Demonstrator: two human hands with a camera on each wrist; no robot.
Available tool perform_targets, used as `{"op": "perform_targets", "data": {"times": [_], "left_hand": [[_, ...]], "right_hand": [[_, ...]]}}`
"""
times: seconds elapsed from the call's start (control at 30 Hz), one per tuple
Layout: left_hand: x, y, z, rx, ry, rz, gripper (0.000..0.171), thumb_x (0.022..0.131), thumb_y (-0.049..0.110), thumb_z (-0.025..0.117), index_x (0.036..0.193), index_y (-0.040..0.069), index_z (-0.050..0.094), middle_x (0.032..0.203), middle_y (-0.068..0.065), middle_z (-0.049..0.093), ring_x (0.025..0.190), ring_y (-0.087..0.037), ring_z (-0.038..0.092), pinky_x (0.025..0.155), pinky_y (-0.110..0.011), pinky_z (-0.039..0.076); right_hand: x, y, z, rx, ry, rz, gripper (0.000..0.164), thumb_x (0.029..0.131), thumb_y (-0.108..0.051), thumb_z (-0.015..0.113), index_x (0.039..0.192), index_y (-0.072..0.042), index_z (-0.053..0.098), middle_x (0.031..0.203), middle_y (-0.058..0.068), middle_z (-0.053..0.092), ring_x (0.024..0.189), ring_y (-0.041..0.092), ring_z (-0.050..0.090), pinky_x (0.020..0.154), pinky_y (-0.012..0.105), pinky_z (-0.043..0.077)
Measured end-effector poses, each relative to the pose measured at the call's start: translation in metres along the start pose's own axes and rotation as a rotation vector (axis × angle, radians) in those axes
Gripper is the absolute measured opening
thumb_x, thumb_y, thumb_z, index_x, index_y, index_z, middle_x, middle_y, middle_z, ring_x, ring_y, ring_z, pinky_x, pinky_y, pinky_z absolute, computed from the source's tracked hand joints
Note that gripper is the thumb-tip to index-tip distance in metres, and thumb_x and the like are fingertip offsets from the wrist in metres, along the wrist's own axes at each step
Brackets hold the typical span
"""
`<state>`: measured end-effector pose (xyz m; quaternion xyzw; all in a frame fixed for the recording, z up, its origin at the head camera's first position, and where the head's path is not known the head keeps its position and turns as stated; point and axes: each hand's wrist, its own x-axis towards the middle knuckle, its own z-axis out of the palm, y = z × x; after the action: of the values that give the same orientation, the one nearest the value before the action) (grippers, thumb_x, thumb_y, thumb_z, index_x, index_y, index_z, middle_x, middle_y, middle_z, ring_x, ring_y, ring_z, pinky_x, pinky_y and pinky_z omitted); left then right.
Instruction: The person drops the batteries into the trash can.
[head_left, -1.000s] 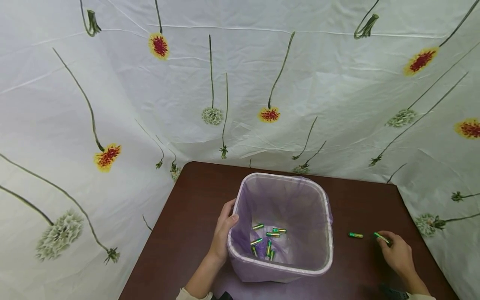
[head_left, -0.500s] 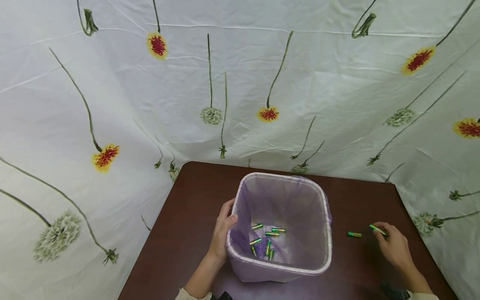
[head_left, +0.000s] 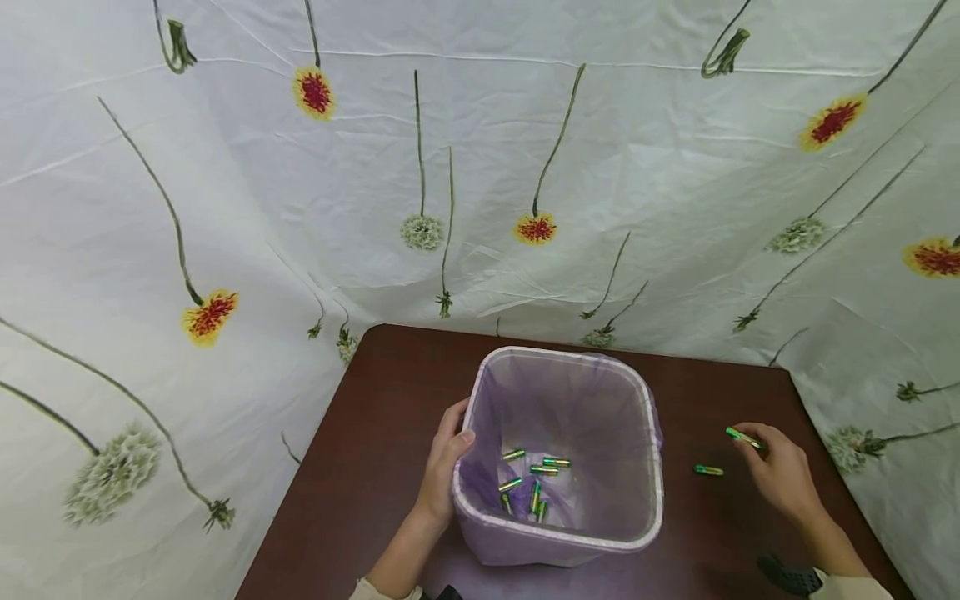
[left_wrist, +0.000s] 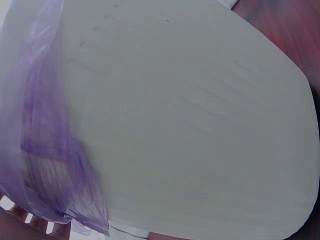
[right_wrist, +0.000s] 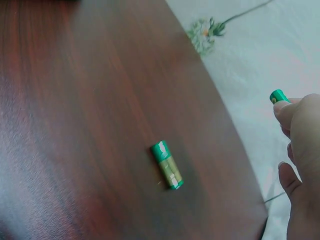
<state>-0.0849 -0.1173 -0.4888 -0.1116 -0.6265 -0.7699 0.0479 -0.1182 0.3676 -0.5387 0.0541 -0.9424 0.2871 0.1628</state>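
A white bin (head_left: 558, 533) lined with a thin purple bag stands on the dark table, several green and gold batteries (head_left: 544, 470) lying at its bottom. My left hand (head_left: 442, 467) grips the bin's left rim, thumb inside over the liner. In the left wrist view the bin's pale outer wall (left_wrist: 190, 120) fills most of the picture, with the purple bag (left_wrist: 45, 110) hanging over it. My right hand (head_left: 783, 471) pinches one battery (head_left: 744, 437) between thumb and fingers, raised above the table. Another battery (right_wrist: 168, 165) lies on the wood to the left of that hand.
The reddish-brown table (head_left: 390, 392) has rounded corners. White cloth (head_left: 360, 167) printed with flowers hangs behind it and along both sides. The bin takes up the table's middle.
My right hand has lifted its battery and moved it away from me and slightly left. The left hand stays on the bin's rim, and the loose battery lies where it was.
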Motion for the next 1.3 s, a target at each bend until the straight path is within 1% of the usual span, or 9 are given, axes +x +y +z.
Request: {"op": "perform_targets", "data": {"times": [0.07,0.2,0.33,0.5,0.67,0.8,1.03,1.2,1.3], "left_hand": [[0.0,0.0,0.0,0.0,0.001,0.0,0.055,0.094,0.022,0.044,0.145,-0.001,0.048,0.141,-0.024,0.047,0.122,-0.046,0.049,0.098,-0.037,0.047],[0.0,0.0,0.0,-0.001,-0.004,-0.003,0.055,0.095,0.022,0.044,0.145,0.0,0.047,0.141,-0.024,0.047,0.121,-0.046,0.05,0.098,-0.038,0.047],[0.0,0.0,0.0,0.0,-0.005,-0.005,0.055,0.095,0.022,0.043,0.145,0.0,0.047,0.14,-0.025,0.048,0.121,-0.046,0.05,0.098,-0.039,0.047],[0.0,0.001,0.0,0.004,-0.004,-0.01,0.055,0.095,0.021,0.043,0.145,-0.001,0.047,0.141,-0.025,0.048,0.121,-0.047,0.05,0.097,-0.039,0.047],[0.0,0.003,-0.001,0.026,0.0,-0.021,0.054,0.096,0.02,0.043,0.146,0.0,0.048,0.142,-0.022,0.048,0.122,-0.045,0.05,0.098,-0.036,0.047],[0.0,0.004,-0.003,0.055,-0.004,-0.026,0.052,0.098,0.018,0.043,0.147,0.0,0.049,0.144,-0.018,0.049,0.122,-0.043,0.051,0.098,-0.035,0.047],[0.001,0.009,-0.007,0.154,-0.017,-0.007,0.048,0.1,0.013,0.047,0.147,0.0,0.052,0.142,-0.016,0.053,0.122,-0.031,0.052,0.099,-0.03,0.045],[0.003,0.014,-0.012,0.19,-0.022,-0.034,0.048,0.099,0.012,0.053,0.146,0.001,0.053,0.141,-0.015,0.054,0.121,-0.03,0.053,0.098,-0.028,0.045],[0.003,0.018,-0.014,0.188,-0.031,-0.051,0.05,0.099,0.011,0.056,0.148,0.001,0.052,0.141,-0.016,0.054,0.118,-0.031,0.056,0.095,-0.03,0.049]], "right_hand": [[0.004,-0.005,-0.002,0.013,0.003,-0.015,0.017,0.097,0.0,0.068,0.115,-0.001,0.069,0.1,0.015,0.063,0.067,0.01,0.05,0.052,0.029,0.042],[0.012,-0.015,-0.007,0.026,0.006,-0.048,0.019,0.097,0.0,0.068,0.116,-0.002,0.069,0.099,0.013,0.062,0.063,0.009,0.047,0.051,0.029,0.04],[0.02,-0.028,-0.013,0.035,0.02,-0.089,0.02,0.096,0.001,0.07,0.116,-0.003,0.07,0.1,0.011,0.064,0.068,0.007,0.049,0.054,0.026,0.041],[0.033,-0.054,-0.019,0.077,0.033,-0.138,0.023,0.094,0.002,0.071,0.116,-0.004,0.071,0.104,0.009,0.066,0.08,0.0,0.053,0.065,0.017,0.042],[0.046,-0.084,-0.024,0.138,0.044,-0.209,0.025,0.092,0.006,0.072,0.115,-0.004,0.072,0.104,0.007,0.066,0.081,-0.001,0.055,0.067,0.014,0.043],[0.054,-0.107,-0.028,0.17,0.04,-0.262,0.026,0.092,0.006,0.073,0.115,-0.005,0.073,0.104,0.004,0.067,0.081,0.0,0.056,0.066,0.014,0.044],[0.065,-0.145,-0.034,0.223,0.012,-0.329,0.026,0.091,0.005,0.074,0.113,-0.009,0.075,0.108,0.001,0.069,0.092,0.002,0.06,0.072,0.014,0.046],[0.07,-0.168,-0.037,0.249,-0.005,-0.389,0.03,0.089,0.007,0.075,0.112,-0.011,0.076,0.109,0.0,0.07,0.095,0.007,0.06,0.076,0.019,0.045],[0.073,-0.18,-0.037,0.252,-0.013,-0.427,0.03,0.088,0.008,0.076,0.112,-0.012,0.076,0.109,-0.001,0.07,0.095,0.008,0.06,0.077,0.022,0.045]]}}
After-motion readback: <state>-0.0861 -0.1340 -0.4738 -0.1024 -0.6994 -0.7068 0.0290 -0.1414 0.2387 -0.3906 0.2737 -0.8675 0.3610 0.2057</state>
